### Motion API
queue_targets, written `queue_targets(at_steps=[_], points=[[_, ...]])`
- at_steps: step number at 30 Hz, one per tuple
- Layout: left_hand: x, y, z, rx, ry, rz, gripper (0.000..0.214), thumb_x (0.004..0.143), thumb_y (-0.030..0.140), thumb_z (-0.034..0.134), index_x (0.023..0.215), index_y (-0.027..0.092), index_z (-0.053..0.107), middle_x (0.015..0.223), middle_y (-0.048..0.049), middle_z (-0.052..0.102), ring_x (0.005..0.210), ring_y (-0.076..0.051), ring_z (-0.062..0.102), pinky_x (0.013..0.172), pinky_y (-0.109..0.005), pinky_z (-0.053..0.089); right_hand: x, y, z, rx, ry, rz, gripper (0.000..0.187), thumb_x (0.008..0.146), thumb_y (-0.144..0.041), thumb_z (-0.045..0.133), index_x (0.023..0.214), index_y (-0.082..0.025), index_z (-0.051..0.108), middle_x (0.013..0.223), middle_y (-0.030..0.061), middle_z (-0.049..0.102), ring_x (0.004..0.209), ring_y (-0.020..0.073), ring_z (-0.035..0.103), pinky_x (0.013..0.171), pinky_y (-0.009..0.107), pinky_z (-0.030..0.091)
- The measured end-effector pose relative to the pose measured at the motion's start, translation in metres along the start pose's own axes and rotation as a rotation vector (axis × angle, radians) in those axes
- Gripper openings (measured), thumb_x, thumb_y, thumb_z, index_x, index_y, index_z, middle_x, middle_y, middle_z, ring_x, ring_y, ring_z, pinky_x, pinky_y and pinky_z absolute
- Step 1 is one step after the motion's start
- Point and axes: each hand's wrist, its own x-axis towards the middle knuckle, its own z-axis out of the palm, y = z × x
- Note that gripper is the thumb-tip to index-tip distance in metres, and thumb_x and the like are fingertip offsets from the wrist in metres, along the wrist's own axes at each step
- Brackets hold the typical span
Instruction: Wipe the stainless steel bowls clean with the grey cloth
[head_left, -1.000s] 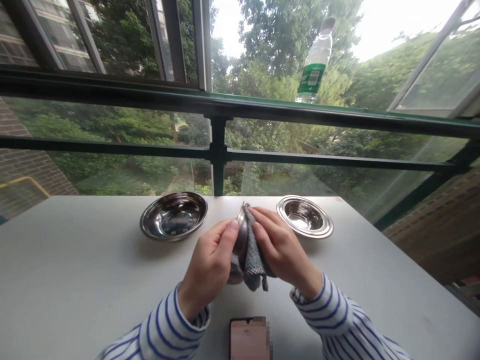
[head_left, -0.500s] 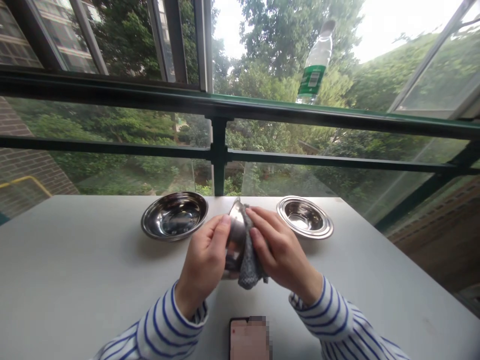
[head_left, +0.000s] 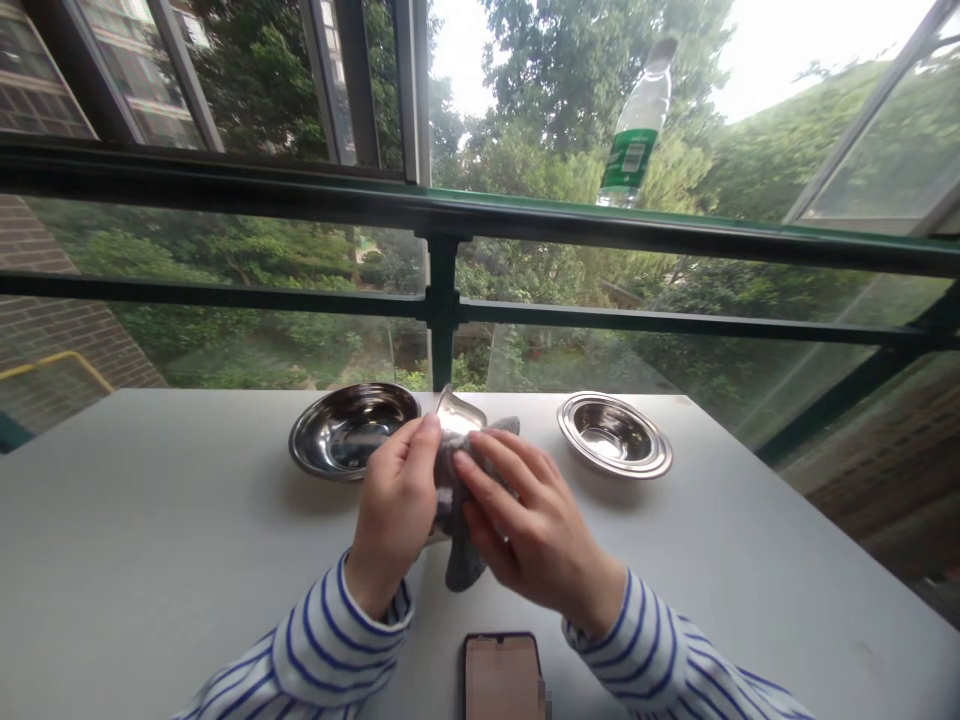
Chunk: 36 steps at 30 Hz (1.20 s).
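Observation:
Between my hands a shiny metal bowl (head_left: 459,412) is held tilted on its side above the table. My left hand (head_left: 397,495) is closed on its rim, thumb on top. A grey cloth (head_left: 466,560) lies against the outside of the bowl, its ends sticking out above and below my fingers. My right hand (head_left: 529,510) presses the cloth to the bowl with its fingers close together. Much of the bowl is covered by the cloth and hands.
On the white table (head_left: 187,560), a larger metal bowl (head_left: 352,432) stands at the back left and a wide-rimmed metal bowl (head_left: 613,435) at the back right. A phone (head_left: 501,675) lies at the near edge. Beyond are a green railing (head_left: 525,215) and a plastic bottle (head_left: 634,135).
My right hand and the cloth have shifted left and across the bowl's outer side. The bowl has turned, so more of its outside faces me. My left hand has moved slightly left.

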Motion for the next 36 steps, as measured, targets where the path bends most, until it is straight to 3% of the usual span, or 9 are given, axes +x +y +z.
queue_targets(at_steps=[3,8,14,18,21,26,30,32,36], points=[[-0.002,0.003,0.001,0.097,-0.005,0.033,0.031,0.081,0.041,0.051,0.060,0.018,0.049,0.055,0.0040,0.046,0.050,-0.010,0.039,0.046,-0.020,0.032,0.001,-0.001,0.000,-0.019,0.003,-0.041,0.042,0.085,-0.022,0.049,0.127,-0.020,0.049,0.128,0.0106,0.052,0.121,0.0283,0.041,0.095,0.048,0.040],[-0.013,0.002,0.009,0.141,-0.139,0.032,0.032,0.084,0.040,0.046,0.061,0.019,0.051,0.054,0.0036,0.046,0.050,-0.011,0.038,0.046,-0.021,0.031,0.006,0.009,-0.007,0.034,0.047,0.223,0.038,0.090,-0.022,0.039,0.126,-0.017,0.050,0.120,0.0127,0.056,0.111,0.0250,0.049,0.093,0.045,0.044],[-0.011,0.001,0.006,0.197,-0.063,0.130,0.027,0.085,0.036,0.046,0.069,0.019,0.058,0.059,0.0031,0.050,0.054,-0.012,0.042,0.052,-0.021,0.035,0.004,0.003,-0.005,-0.022,0.044,0.021,0.042,0.084,-0.020,0.048,0.126,-0.015,0.051,0.128,0.0132,0.051,0.120,0.0290,0.042,0.096,0.047,0.041],[-0.012,0.003,0.008,0.176,-0.155,0.141,0.026,0.087,0.036,0.044,0.090,0.019,0.065,0.075,0.0004,0.061,0.069,-0.013,0.052,0.068,-0.021,0.042,0.005,0.010,-0.005,-0.028,0.118,0.145,0.042,0.086,-0.017,0.044,0.127,-0.016,0.048,0.125,0.0140,0.052,0.117,0.0262,0.045,0.095,0.046,0.042],[-0.012,0.001,0.010,0.117,-0.140,0.104,0.027,0.087,0.036,0.045,0.093,0.019,0.065,0.080,-0.0005,0.063,0.073,-0.013,0.055,0.072,-0.020,0.043,0.004,0.014,-0.005,-0.032,0.108,0.160,0.041,0.087,-0.017,0.042,0.128,-0.015,0.048,0.125,0.0144,0.052,0.116,0.0255,0.046,0.095,0.046,0.043],[-0.005,-0.006,0.008,-0.056,-0.083,-0.023,0.029,0.083,0.041,0.052,0.094,0.017,0.065,0.074,0.0003,0.062,0.067,-0.011,0.055,0.066,-0.020,0.045,0.000,0.005,0.001,-0.099,0.042,-0.007,0.043,0.085,-0.020,0.048,0.128,-0.013,0.048,0.130,0.0143,0.050,0.121,0.0295,0.041,0.094,0.047,0.042],[-0.002,-0.010,0.005,-0.128,-0.066,-0.042,0.029,0.078,0.042,0.058,0.092,0.017,0.066,0.076,-0.0004,0.064,0.072,-0.012,0.057,0.066,-0.020,0.045,-0.001,0.002,0.004,-0.116,0.028,-0.062,0.042,0.086,-0.020,0.048,0.127,-0.013,0.049,0.130,0.0125,0.051,0.122,0.0284,0.042,0.095,0.045,0.040],[-0.004,-0.011,0.005,-0.103,-0.054,-0.039,0.028,0.079,0.042,0.057,0.086,0.017,0.066,0.071,0.0004,0.062,0.067,-0.011,0.056,0.062,-0.019,0.045,0.001,0.007,0.002,-0.106,0.045,-0.020,0.041,0.086,-0.021,0.047,0.126,-0.013,0.050,0.129,0.0122,0.052,0.121,0.0277,0.043,0.096,0.045,0.040],[-0.010,-0.011,0.008,-0.046,-0.106,-0.037,0.030,0.081,0.043,0.053,0.070,0.017,0.061,0.061,0.0024,0.056,0.057,-0.010,0.050,0.053,-0.018,0.041,0.006,0.020,-0.007,-0.006,0.074,0.235,0.038,0.091,-0.023,0.038,0.124,-0.012,0.052,0.123,0.0129,0.056,0.113,0.0242,0.049,0.095,0.042,0.043]])
